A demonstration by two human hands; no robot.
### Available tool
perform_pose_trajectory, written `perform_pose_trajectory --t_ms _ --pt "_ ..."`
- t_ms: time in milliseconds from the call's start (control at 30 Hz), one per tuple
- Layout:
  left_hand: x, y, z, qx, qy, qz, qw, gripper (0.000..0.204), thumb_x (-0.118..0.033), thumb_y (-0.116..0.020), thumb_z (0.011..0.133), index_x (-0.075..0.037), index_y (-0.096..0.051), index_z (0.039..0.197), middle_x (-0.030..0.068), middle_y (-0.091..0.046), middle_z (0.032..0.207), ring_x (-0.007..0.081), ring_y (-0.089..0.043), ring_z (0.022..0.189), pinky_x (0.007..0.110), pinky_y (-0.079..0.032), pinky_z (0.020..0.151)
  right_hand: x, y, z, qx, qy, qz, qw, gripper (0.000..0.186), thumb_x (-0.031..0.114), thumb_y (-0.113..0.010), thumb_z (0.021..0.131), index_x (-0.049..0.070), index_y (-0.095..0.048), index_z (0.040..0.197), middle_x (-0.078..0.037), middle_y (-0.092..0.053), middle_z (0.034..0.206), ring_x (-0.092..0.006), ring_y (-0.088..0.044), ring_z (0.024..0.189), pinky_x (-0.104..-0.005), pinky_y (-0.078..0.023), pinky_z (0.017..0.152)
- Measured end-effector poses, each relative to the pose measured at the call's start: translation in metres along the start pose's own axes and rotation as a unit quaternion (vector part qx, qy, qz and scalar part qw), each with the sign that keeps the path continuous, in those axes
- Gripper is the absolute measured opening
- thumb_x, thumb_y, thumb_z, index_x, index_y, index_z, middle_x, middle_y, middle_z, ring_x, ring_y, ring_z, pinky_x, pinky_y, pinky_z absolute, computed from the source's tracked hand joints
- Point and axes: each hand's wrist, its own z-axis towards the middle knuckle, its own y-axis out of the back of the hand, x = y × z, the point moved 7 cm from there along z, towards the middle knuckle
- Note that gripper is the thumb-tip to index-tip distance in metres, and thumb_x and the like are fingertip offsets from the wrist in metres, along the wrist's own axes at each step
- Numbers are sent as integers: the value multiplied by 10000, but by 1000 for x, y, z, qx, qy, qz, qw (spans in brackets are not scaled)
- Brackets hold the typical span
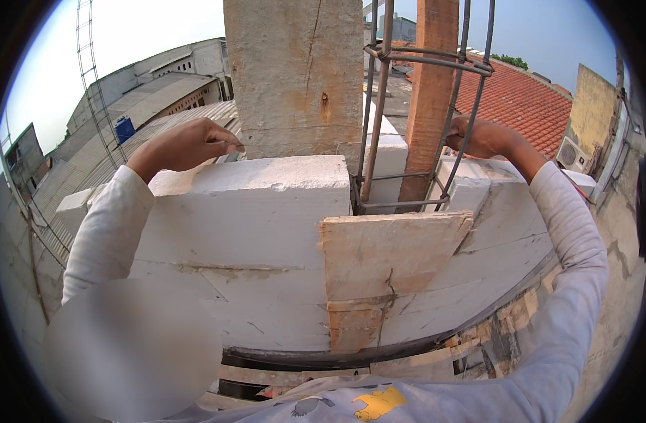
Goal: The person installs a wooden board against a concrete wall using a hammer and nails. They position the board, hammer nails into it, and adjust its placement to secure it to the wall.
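Note:
My left hand [192, 146] reaches over the white block wall [245, 218], its fingers bent and pressed together at the left edge of an upright weathered board [287, 84]. Whatever lies in those fingers is too hidden to name. On the other side, my right hand [481, 137] is curled behind the steel rebar cage [381, 106], close to an upright wooden post [430, 92]. Its fingertips are partly covered by the bars. A shorter wooden panel [390, 250] stands against the near face of the wall, below the cage, with a bent wire on it.
Bamboo-like planks and boards [407, 365] lie low at the wall's foot. A thin rebar column [90, 63] rises at far left. Beyond the wall are a red tiled roof [513, 102], metal roofing [196, 120] and an air conditioner unit [573, 155]. A blurred round patch covers the lower left.

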Motion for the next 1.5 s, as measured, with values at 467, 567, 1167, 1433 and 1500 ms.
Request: perform_pose_trajectory --t_ms 467,567,1167,1433,1500 --pt "-17 6 -98 -80 10 18 997 313 -193 -461 1093 6 -677 985 97 -686 827 225 -650 740 349 -539 745 50 23 -84 -156 -67 -93 981 264 114 -549 967 -5 -689 1156 -248 -692 1087 -422 -658 1027 -497 -524 905" --pt "-36 -21 -115 23 128 -282 950 303 -225 -415 1124 -29 -622 1020 43 -638 814 136 -628 747 273 -524 701 68 24 -91 -136 -105 -101 980 246 155 -506 1005 -12 -680 1055 -252 -683 991 -434 -655 956 -509 -519 858" --pt "-127 -114 -98 -90 -31 -815 572 186 -260 -493 1109 -93 -575 1119 25 -673 1002 34 -591 686 167 -501 605 15 -1 -91 -250 -58 42 966 304 179 -507 1011 -9 -705 1145 -269 -666 1102 -436 -628 1066 -492 -474 957" --pt "-132 -130 -106 -93 -39 -862 496 192 -239 -464 1119 -81 -572 1135 15 -647 950 59 -620 737 206 -575 686 52 18 -96 -182 -140 39 973 389 258 -473 1043 -81 -645 960 -318 -642 959 -483 -622 956 -537 -467 905" --pt "-130 -124 -107 -114 -96 -863 483 146 -198 -462 1116 -83 -546 1149 -13 -599 927 24 -564 726 166 -543 661 50 15 -107 -175 -144 42 973 408 271 -456 1048 -77 -647 952 -320 -644 958 -480 -625 950 -531 -468 897"
